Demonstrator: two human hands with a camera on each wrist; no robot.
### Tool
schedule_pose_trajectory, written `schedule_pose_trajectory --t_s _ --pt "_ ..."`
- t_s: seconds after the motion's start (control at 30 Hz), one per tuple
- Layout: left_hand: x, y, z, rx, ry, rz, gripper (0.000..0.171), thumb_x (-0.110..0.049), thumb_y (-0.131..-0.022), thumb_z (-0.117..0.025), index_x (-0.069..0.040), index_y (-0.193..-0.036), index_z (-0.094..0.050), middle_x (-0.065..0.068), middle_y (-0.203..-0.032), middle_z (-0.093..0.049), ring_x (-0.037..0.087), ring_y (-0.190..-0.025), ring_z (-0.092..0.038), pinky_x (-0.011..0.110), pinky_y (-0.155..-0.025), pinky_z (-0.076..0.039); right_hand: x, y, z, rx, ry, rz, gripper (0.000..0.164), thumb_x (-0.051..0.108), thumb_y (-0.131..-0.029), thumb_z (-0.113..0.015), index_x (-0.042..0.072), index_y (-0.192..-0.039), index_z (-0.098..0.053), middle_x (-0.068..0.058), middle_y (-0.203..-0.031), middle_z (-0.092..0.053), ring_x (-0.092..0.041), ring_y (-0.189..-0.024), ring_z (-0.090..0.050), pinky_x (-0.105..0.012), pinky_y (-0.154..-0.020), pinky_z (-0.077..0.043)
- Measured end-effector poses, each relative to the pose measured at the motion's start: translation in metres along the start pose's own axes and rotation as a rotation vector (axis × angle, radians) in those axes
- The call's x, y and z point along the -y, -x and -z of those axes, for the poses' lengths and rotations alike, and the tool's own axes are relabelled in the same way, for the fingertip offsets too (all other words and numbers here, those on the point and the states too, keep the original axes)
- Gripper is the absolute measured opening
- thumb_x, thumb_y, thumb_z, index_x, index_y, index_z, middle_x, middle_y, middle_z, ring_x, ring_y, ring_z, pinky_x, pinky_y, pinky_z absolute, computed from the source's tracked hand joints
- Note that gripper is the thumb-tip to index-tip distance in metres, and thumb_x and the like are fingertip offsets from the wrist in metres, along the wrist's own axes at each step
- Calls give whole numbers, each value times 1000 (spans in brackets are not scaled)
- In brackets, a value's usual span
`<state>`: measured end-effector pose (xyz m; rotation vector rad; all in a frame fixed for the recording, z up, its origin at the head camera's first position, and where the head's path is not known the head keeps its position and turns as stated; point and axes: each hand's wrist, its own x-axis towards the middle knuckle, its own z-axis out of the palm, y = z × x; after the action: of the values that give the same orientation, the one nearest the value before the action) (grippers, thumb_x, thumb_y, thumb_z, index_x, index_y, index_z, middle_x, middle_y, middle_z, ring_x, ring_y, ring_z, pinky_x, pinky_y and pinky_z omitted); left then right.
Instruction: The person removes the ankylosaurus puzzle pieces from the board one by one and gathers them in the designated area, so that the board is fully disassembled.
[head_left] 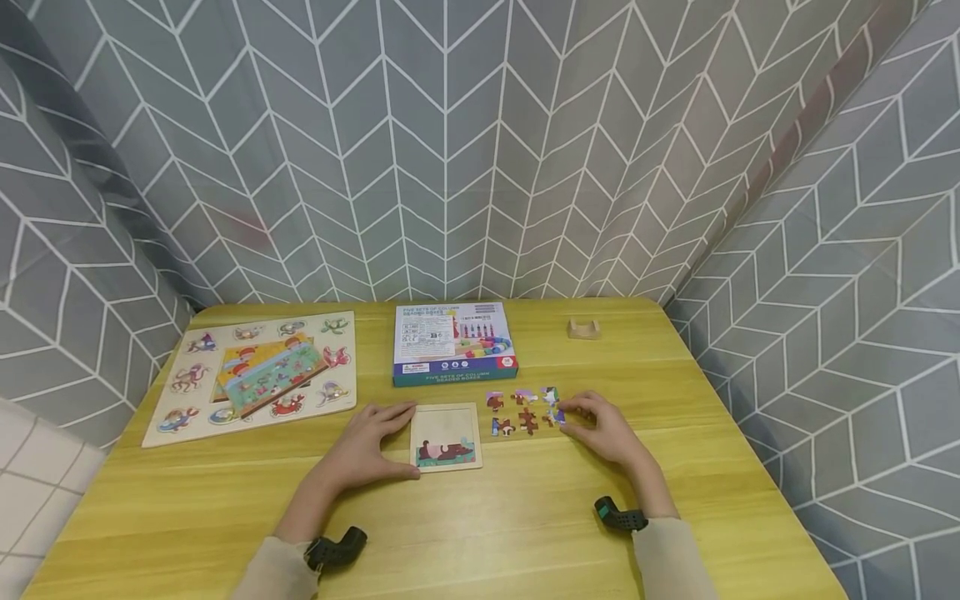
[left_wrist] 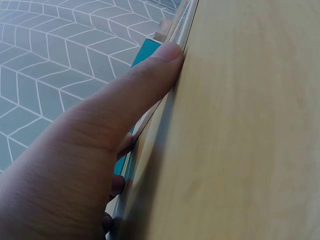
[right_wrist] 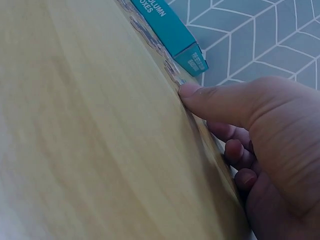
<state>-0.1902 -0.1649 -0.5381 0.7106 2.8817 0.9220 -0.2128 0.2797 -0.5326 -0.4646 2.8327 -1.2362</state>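
Note:
A small square wooden puzzle tray [head_left: 445, 422] lies on the table, its bottom strip filled with brown, pink and green pieces. My left hand [head_left: 367, 446] rests along its left side, forefinger at the upper corner and straight thumb at the lower one. In the left wrist view that thumb [left_wrist: 145, 75] touches the tray's edge. Loose jigsaw pieces [head_left: 528, 421] lie in two rows to the right of the tray. At the right end of these rows, my right hand [head_left: 603, 429] pinches a purple-and-white puzzle piece [head_left: 559, 416] between thumb and forefinger, close to the tabletop.
Behind the tray lies a teal-and-white boxed toy [head_left: 453, 343]. A large wooden sea-animal board [head_left: 251, 375], with two picture puzzles [head_left: 273, 377] on it, occupies the far left. A small wooden holder [head_left: 583, 329] sits at the back right. Grey patterned curtains [head_left: 450, 167] border the table.

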Motion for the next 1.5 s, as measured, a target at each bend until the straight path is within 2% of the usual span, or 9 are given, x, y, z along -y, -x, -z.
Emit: schedule_pose_trajectory --t_s 0.23,0.33,0.5,0.6,0.73,0.93,1.1,1.27,1.5 --pt "1 1 -1 -2 1 -4 107 -69 -73 -89 -16 -158 -53 2 -164 -49 20 -112 -44 48 -95 -42 0 1 0 3 -12 1 31 17 -96 -80 12 -127 -76 -5 -127 -68 -29 -122 -62 -54 -106 -47" --pt "1 2 -1 -4 3 -2 107 -69 -73 -89 -16 -158 -53 3 -164 -49 20 -112 -44 47 -95 -42 3 1 0 -22 -9 -8 35 18 -95 -82 11 -128 -75 -5 -125 -68 -26 -116 -62 -50 -102 -50" --pt "2 2 -1 -4 1 -8 106 -68 -73 -89 -15 -158 -53 4 -164 -49 22 -115 -45 50 -97 -42 23 1 -8 -78 -34 -23 41 19 -94 -83 8 -132 -73 -8 -123 -69 -24 -109 -63 -47 -100 -53" --pt "3 2 0 2 -4 -8 107 -68 -73 -88 -15 -159 -52 4 -165 -48 24 -116 -46 52 -99 -42 42 -5 -18 -76 -53 -12 40 18 -95 -82 8 -132 -73 -9 -121 -69 -23 -102 -62 -40 -90 -55" --pt "3 1 2 5 -7 -7 107 -68 -74 -88 -16 -159 -52 4 -165 -48 25 -118 -46 53 -100 -42 70 -19 -38 -38 -76 23 38 16 -95 -82 9 -131 -74 -8 -115 -70 -22 -90 -56 -31 -76 -48" --pt "4 -1 2 6 -8 -5 107 -70 -73 -87 -17 -159 -52 3 -165 -47 24 -119 -47 53 -100 -43 109 -36 -76 74 -61 123 33 16 -96 -80 7 -128 -75 -5 -113 -72 -22 -92 -56 -31 -80 -48" --pt "5 0 -1 -2 -10 1 106 -73 -73 -86 -19 -159 -53 1 -164 -49 22 -117 -47 51 -99 -44 133 -41 -106 184 -30 196 34 20 -96 -81 8 -128 -75 -1 -112 -72 -15 -94 -57 -30 -83 -51" --pt "5 0 -2 -14 -4 -17 104 -71 -74 -86 -18 -158 -54 1 -163 -50 21 -115 -47 50 -97 -44 143 -42 -123 260 -3 222 31 19 -98 -79 8 -126 -75 0 -109 -71 -7 -88 -56 -25 -81 -51" --pt "6 0 -4 -19 -8 -30 105 -71 -74 -86 -17 -158 -53 1 -164 -49 19 -111 -46 48 -95 -43 141 -39 -131 294 66 237 29 18 -101 -75 8 -128 -75 2 -105 -68 -3 -84 -55 -22 -79 -50"
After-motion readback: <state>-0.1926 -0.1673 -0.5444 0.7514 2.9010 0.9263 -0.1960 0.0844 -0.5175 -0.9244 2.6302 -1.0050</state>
